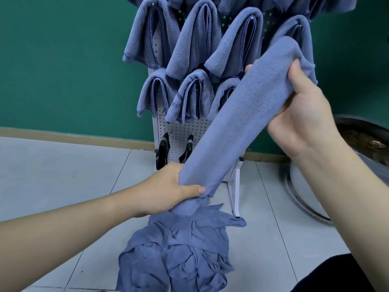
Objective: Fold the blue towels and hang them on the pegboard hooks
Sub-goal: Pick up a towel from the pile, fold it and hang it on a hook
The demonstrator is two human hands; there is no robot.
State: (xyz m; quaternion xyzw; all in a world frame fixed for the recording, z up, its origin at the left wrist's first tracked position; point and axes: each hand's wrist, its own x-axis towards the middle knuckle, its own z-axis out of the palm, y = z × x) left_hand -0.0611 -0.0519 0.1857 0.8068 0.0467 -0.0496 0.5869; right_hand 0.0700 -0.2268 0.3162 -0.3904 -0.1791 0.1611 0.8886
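Folded blue towel (237,127) stretched diagonally between both hands: left hand (168,192), arm extended low, fingers and thumb curled around lower end; right hand (303,121), raised, clasping upper end. Beyond fingertips, pegboard (179,131) with hung towels (193,39); beneath left fingers, crumpled towel pile (179,249) on floor.

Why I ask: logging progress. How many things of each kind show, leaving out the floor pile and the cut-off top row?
hanging folded towels: 7
held towel: 1
black hanging items: 2
Total: 10
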